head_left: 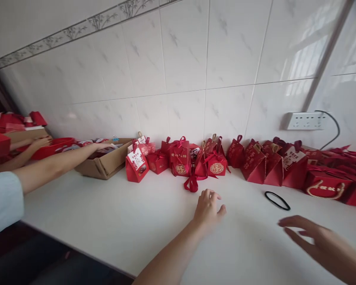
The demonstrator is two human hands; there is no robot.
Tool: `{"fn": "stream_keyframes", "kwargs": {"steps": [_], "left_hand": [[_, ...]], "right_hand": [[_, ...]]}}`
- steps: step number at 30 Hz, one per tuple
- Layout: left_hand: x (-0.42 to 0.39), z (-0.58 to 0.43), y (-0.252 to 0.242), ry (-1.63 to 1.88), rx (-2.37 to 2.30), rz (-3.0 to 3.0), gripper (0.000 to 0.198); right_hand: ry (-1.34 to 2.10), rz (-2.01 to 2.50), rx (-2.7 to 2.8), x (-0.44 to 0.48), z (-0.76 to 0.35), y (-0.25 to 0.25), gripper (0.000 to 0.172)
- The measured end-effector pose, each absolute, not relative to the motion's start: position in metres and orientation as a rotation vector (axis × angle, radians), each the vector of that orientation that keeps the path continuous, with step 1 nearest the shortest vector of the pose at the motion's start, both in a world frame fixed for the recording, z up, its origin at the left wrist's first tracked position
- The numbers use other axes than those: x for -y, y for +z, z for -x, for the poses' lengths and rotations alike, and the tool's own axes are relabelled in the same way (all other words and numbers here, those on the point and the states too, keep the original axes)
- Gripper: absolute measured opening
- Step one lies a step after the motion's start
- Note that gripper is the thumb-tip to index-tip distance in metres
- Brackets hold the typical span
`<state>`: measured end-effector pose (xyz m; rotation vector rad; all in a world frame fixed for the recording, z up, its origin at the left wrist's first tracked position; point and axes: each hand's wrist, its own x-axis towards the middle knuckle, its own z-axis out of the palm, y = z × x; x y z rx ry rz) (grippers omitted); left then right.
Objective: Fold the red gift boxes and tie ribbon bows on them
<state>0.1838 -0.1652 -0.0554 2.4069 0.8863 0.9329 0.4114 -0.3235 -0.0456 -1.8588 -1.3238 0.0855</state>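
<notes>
My left hand (208,208) hovers over the white counter (130,221) with its fingers loosely curled and nothing in it, just in front of a loose red ribbon (192,183). My right hand (314,237) is lower right, fingers spread and slightly blurred, holding nothing, below a black hair tie (277,200) lying on the counter. A row of small red gift boxes (180,160) with ribbons and tags stands along the tiled wall. Taller red boxes (264,162) continue to the right.
At the left, another person in a pale sleeve reaches an arm (56,164) into an open cardboard box (106,162); a second arm (26,152) lies beside red boxes (6,134). A white power strip (305,120) with a black cable hangs on the wall. Red gift bags (329,184) fill the far right.
</notes>
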Motion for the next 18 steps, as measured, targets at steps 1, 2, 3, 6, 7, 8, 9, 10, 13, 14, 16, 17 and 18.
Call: {"fn": "stream_keyframes", "kwargs": {"steps": [1, 2, 3, 6, 7, 8, 9, 10, 13, 14, 16, 17, 18], "left_hand": [[0.159, -0.181, -0.055, 0.973, -0.946, -2.378, 0.019], [0.152, -0.177, -0.055, 1.015, -1.011, -2.344, 0.022], [0.144, -0.173, -0.055, 1.059, -1.082, -2.305, 0.025], [0.117, -0.159, -0.055, 1.186, -1.322, -2.164, 0.032], [0.108, -0.153, -0.055, 1.225, -1.401, -2.113, 0.035], [0.100, -0.147, -0.055, 1.262, -1.478, -2.063, 0.038], [0.091, -0.139, -0.054, 1.297, -1.554, -2.011, 0.041], [0.083, -0.130, -0.053, 1.333, -1.628, -1.959, 0.044], [0.060, -0.096, -0.045, 1.445, -1.856, -1.785, 0.050], [0.054, -0.084, -0.043, 1.484, -1.928, -1.721, 0.051], [0.041, -0.062, -0.038, 1.550, -2.060, -1.583, 0.055], [0.036, -0.052, -0.037, 1.575, -2.114, -1.510, 0.057], [0.031, -0.045, -0.036, 1.592, -2.158, -1.441, 0.061]], "right_hand": [[0.236, 1.825, 1.459, 0.306, -0.395, -0.046, 0.023], [0.306, 1.771, 1.508, 0.290, -0.378, -0.047, 0.027], [0.360, 1.742, 1.557, 0.276, -0.361, -0.049, 0.030], [0.310, 1.694, 1.666, 0.248, -0.327, -0.058, 0.034], [0.284, 1.685, 1.700, 0.244, -0.324, -0.062, 0.034], [0.270, 1.681, 1.730, 0.243, -0.323, -0.065, 0.033], [0.271, 1.683, 1.752, 0.243, -0.326, -0.068, 0.032], [0.284, 1.689, 1.768, 0.244, -0.330, -0.070, 0.031], [0.330, 1.702, 1.779, 0.250, -0.343, -0.073, 0.029], [0.338, 1.700, 1.781, 0.251, -0.345, -0.073, 0.029], [0.343, 1.695, 1.782, 0.252, -0.348, -0.074, 0.030], [0.344, 1.692, 1.785, 0.252, -0.348, -0.075, 0.030], [0.345, 1.689, 1.791, 0.252, -0.347, -0.075, 0.030]]}}
